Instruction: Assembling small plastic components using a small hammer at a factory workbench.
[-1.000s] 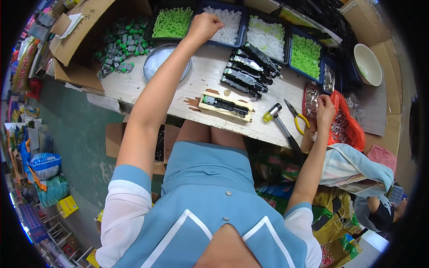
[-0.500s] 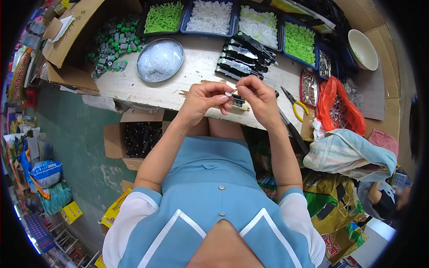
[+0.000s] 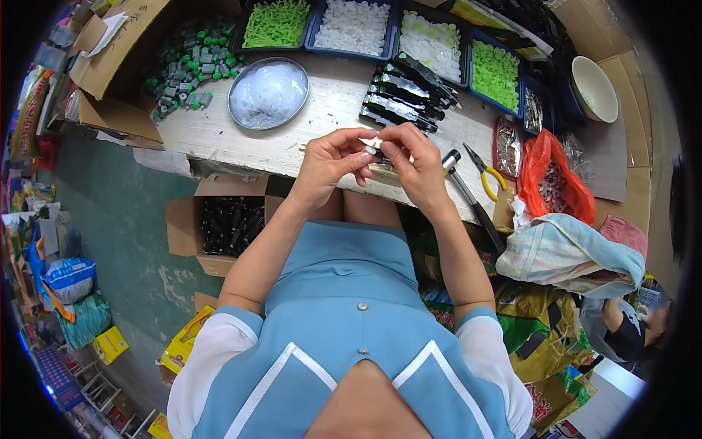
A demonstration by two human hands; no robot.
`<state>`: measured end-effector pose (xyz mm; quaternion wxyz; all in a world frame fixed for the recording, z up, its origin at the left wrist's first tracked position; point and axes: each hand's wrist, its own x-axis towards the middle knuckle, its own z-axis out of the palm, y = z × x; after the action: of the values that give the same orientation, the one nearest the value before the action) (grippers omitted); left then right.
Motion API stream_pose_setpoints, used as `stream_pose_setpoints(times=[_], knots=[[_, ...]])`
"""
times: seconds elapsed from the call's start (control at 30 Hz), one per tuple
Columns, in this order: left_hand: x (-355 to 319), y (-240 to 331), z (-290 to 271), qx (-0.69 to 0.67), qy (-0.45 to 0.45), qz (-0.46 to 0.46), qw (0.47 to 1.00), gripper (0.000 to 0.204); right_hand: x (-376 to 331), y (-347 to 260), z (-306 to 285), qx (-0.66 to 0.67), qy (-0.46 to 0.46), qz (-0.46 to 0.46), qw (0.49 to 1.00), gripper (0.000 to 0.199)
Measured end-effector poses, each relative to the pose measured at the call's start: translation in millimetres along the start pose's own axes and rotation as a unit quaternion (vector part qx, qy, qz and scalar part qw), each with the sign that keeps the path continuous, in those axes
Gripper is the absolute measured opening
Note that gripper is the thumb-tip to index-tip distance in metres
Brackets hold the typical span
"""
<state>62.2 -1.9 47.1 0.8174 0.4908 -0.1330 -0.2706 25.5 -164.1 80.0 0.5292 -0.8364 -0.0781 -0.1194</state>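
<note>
Above the table's front edge, my left hand pinches a small white part between thumb and forefinger. Close against it, my right hand is closed at the fingertips on the same small part; its exact shape is too small to tell. Just behind both hands lies a stack of black, shiny elongated housings. To the right of my right hand rests a hammer with a black handle, and beside it pliers with yellow grips.
A round metal dish of pale grease stands at the left, near a heap of grey-green small motors. Trays of green parts and white parts line the back. A red plastic bag and a towel lie right; an open carton stands below.
My right fingertips have drawn in toward my left, and the two hands now meet around the small white part. The view has shifted slightly, and more of the hammer shows.
</note>
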Motion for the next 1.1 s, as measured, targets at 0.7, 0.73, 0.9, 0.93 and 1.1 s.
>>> stream_pose_setpoints(times=[0.7, 0.73, 0.9, 0.93, 1.1], knots=[[16, 0, -29, 0.365, 0.115, 0.078, 0.921, 0.018, 2, 43, 36, -0.233, 0.006, -0.091, 0.968, 0.008], [17, -1, -29, 0.380, 0.110, 0.071, 0.916, 0.018, 2, 44, 38, -0.250, 0.005, -0.095, 0.963, 0.008], [21, -10, -35, 0.417, 0.097, 0.068, 0.901, 0.017, 3, 47, 43, -0.296, -0.009, -0.112, 0.949, 0.011], [22, -11, -36, 0.426, 0.091, 0.071, 0.897, 0.017, 3, 48, 43, -0.313, -0.018, -0.114, 0.943, 0.012], [29, -2, -28, 0.509, 0.058, 0.030, 0.858, 0.017, 3, 48, 36, -0.294, -0.028, -0.115, 0.948, 0.010]])
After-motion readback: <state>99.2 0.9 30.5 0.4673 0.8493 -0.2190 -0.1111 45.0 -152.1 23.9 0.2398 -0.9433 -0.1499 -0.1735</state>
